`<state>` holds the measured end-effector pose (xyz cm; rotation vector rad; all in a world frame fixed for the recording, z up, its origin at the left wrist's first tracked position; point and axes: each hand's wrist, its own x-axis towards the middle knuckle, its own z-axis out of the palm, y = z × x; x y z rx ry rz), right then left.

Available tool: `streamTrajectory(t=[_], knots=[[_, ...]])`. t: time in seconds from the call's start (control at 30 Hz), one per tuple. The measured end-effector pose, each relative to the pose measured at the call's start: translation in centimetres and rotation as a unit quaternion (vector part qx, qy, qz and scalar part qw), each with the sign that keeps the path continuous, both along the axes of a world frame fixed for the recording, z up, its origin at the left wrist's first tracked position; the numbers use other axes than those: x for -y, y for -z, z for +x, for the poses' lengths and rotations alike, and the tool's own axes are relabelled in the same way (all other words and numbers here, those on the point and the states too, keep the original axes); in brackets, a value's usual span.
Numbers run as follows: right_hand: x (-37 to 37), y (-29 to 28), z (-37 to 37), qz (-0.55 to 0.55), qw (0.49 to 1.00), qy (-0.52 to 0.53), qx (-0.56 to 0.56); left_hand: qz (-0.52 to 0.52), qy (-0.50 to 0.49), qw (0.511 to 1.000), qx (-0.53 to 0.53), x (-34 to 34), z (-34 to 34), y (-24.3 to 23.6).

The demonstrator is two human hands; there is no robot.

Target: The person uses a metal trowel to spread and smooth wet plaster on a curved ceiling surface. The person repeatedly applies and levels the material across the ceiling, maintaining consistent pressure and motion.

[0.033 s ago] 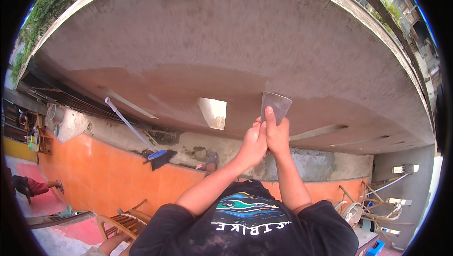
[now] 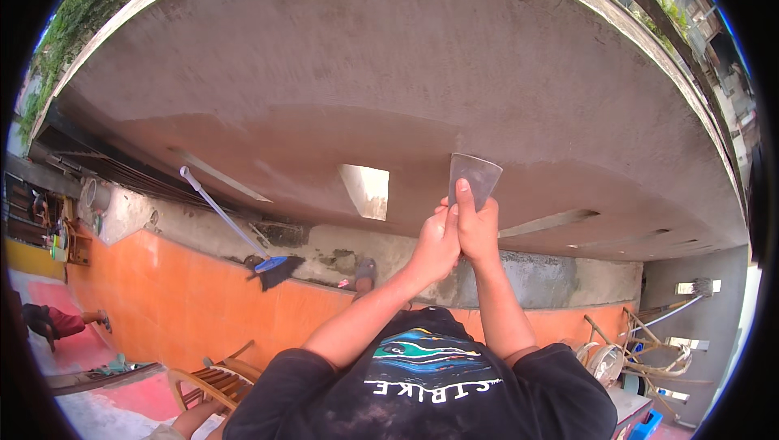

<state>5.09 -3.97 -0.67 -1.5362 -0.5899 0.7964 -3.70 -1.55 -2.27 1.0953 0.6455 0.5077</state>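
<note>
A wide flat grey scraper blade point(image 2: 475, 176) is held up against the grey-brown plastered wall point(image 2: 324, 50), its far edge at the surface. My right hand point(image 2: 479, 225) is closed on the scraper, thumb lying along the blade. My left hand point(image 2: 434, 245) is closed beside it, gripping the scraper's handle, which the fingers mostly hide. The wall has a darker lower band and a pale rectangular opening point(image 2: 365, 190) left of my hands.
A broom point(image 2: 235, 221) with blue head leans at the left, above orange floor tiles point(image 2: 187, 302). A wooden chair point(image 2: 207, 383) stands lower left, bamboo chairs point(image 2: 649, 359) at right. Another person's leg in red point(image 2: 61, 318) shows at far left. Concrete strip point(image 2: 535, 278) runs below the wall.
The scraper and both my hands have shifted very slightly upward in the view, with the wall behind them shifting a little too. The grip looks the same.
</note>
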Motion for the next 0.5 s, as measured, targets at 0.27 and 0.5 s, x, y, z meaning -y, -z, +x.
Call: streamTrajectory(t=[0.27,0.5], knots=[[0.2,1.3,0.9,0.023,0.999,-0.033,0.010,0.060,-0.051,0.997,0.025,0.2,1.0,2.5],[7.1,3.3,0.1,0.065,0.992,-0.016,-0.107,0.112,-0.003,0.994,-0.005,2.2,-0.4,1.4]])
